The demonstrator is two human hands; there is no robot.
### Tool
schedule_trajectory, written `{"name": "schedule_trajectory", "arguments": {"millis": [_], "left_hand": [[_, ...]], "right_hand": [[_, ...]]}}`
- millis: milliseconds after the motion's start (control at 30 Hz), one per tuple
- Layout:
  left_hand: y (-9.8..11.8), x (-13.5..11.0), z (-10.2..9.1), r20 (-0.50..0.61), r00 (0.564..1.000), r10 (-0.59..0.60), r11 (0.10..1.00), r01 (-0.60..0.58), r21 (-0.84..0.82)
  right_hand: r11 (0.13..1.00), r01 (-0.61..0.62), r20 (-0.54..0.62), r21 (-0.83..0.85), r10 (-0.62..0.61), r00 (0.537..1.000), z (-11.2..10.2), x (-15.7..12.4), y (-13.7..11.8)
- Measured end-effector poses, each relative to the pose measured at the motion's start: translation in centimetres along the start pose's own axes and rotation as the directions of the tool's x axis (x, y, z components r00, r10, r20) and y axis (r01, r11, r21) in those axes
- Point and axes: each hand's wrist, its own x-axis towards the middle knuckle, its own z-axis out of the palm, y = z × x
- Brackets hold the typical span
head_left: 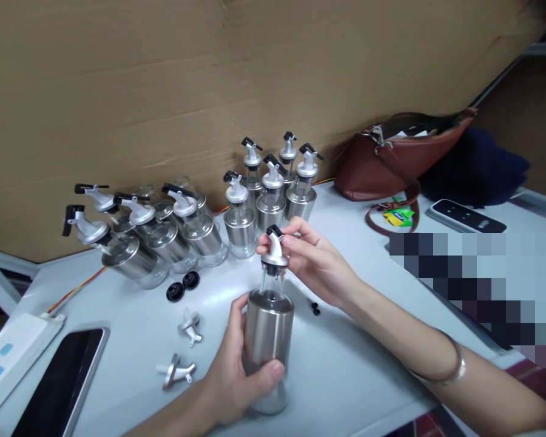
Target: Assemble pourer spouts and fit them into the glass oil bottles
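My left hand [236, 367] is wrapped round the lower body of an oil bottle [270, 325], glass with a steel sleeve, standing upright on the table. At its mouth sits a silver pour spout [274, 258] with a black flip cap [274, 230]. The fingers of my right hand [316, 261] close in a pinch on that cap. Left of the bottle lie two loose spouts [190, 326] without caps. Two black ribbed stoppers [183, 286] rest farther back, and small black pieces [315, 309] lie just right of the bottle.
Several similar bottles [204, 237] with spouts stand along the cardboard wall [164, 91]. A phone [61, 382] and a power strip [13, 364] lie at left. Toward the back right are a brown handbag [404, 152], a dark device [466, 217] and a green-yellow packet [398, 216].
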Motion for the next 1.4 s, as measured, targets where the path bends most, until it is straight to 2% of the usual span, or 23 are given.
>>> {"name": "schedule_trajectory", "arguments": {"millis": [133,433,567,633,733,933,1133,1300,1400], "left_hand": [[-0.1,0.0,0.1,0.009,1.0,0.011,1.0,-0.011,0.007],[-0.5,0.1,-0.1,0.055,0.997,0.058,0.998,-0.059,0.022],[-0.9,-0.1,-0.3,0.074,0.996,0.041,0.998,-0.045,0.047],[-1.0,-0.2,-0.3,0.09,0.994,0.064,0.995,-0.07,0.074],[-0.9,-0.1,-0.3,0.111,0.989,0.099,0.989,-0.111,0.103],[-0.8,0.0,-0.2,0.129,0.984,0.123,0.985,-0.137,0.103],[-0.8,0.0,-0.2,0.118,0.985,0.125,0.986,-0.137,0.098],[-0.7,0.0,-0.1,0.113,0.987,0.117,0.989,-0.126,0.079],[-0.7,0.0,-0.1,0.115,0.987,0.112,0.989,-0.122,0.082]], "right_hand": [[0.999,-0.037,-0.004,0.015,0.037,0.999,-0.2,0.1,-0.3],[0.988,-0.1,0.063,0.118,0.094,0.994,-0.4,0.3,-0.3],[0.997,-0.065,0.093,0.04,0.061,0.994,-0.9,0.3,-0.5],[0.999,-0.049,0.131,-0.007,0.05,0.99,-1.1,0.4,-0.8],[0.998,-0.068,0.178,0.006,0.066,0.982,-1.4,0.4,-1.0],[0.997,-0.068,0.127,-0.029,0.072,0.989,-1.1,0.3,-1.3],[0.994,-0.089,0.14,0.065,0.079,0.987,-0.7,0.3,-1.4],[0.998,-0.05,0.09,0.024,0.048,0.995,-0.5,0.2,-1.5],[1.0,-0.022,0.102,-0.022,0.024,0.995,-0.6,0.2,-1.5]]}}
